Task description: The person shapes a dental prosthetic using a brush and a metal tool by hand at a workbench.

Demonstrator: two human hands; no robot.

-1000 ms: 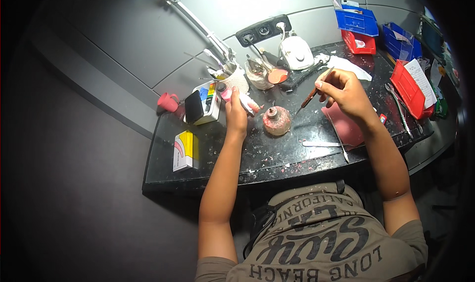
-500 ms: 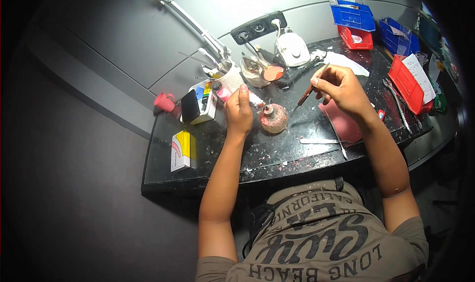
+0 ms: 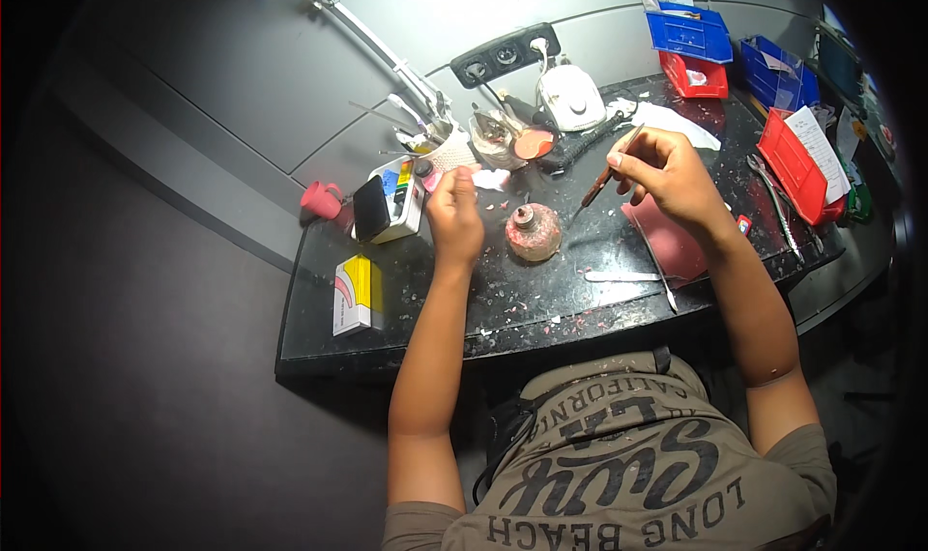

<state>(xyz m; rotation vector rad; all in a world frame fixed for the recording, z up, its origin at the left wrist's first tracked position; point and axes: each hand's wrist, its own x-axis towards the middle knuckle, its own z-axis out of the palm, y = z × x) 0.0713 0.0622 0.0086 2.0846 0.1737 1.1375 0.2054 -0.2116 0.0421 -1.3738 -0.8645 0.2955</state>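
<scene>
Near a jar (image 3: 534, 237), a tool (image 3: 596, 190); right fingers (image 3: 635, 170) pinch it.

Your left hand (image 3: 455, 224) hides whether it holds anything, your right hand (image 3: 669, 171) covers part of the tool (image 3: 598, 185), and the top edge cuts the lamp arm (image 3: 372, 40).

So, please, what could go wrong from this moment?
The right hand holds the brown tool with its tip seemingly close to the round jar; a slip might knock the jar. The thin tool ends near the bench's front edge, so a forearm could brush it off.
</scene>
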